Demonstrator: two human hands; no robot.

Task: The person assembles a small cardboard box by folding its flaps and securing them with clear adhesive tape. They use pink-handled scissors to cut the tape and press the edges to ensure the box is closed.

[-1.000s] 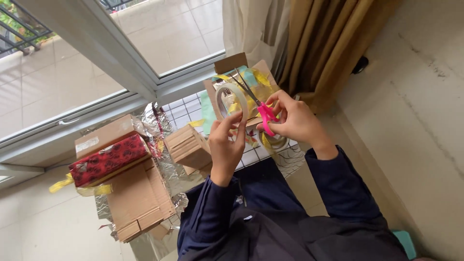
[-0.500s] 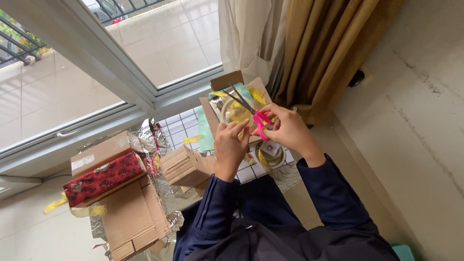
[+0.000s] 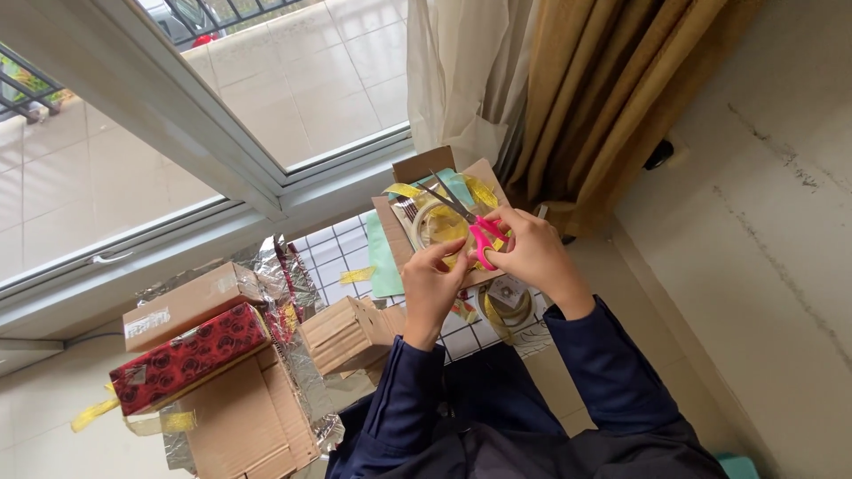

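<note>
The right hand (image 3: 532,257) is closed around the pink plastic handles of a pair of steel-bladed scissors (image 3: 470,226), its fingers curled through and over the loops; the blades point away from the person, parted in a narrow V over a clear roll of tape (image 3: 437,223); the left hand (image 3: 435,282) has its fingers and thumb drawn together in a pinch at the near edge of that roll, just beside the scissor handles, though whether they grip the roll itself or a strip of yellow tape (image 3: 404,190) I cannot tell. Both hands are held above a flat brown cardboard piece (image 3: 417,164) with a pale green sheet (image 3: 383,257) under its left side, at the far edge of the white grid-lined mat (image 3: 333,257) that carries the work.

By my reading the step in hand is a cut, blades open and not yet closed; the next move would call for the pinched material to be held taut and steady between the blades, and for the left fingertips to stay out of their path.

At the mat's near edge stands a small ribbed cardboard box (image 3: 342,333); off its left edge lie a red rose-patterned box (image 3: 186,359) under a plain brown carton (image 3: 182,306), with crumpled silver foil (image 3: 284,266) and flattened cardboard (image 3: 240,426) about them.
</note>
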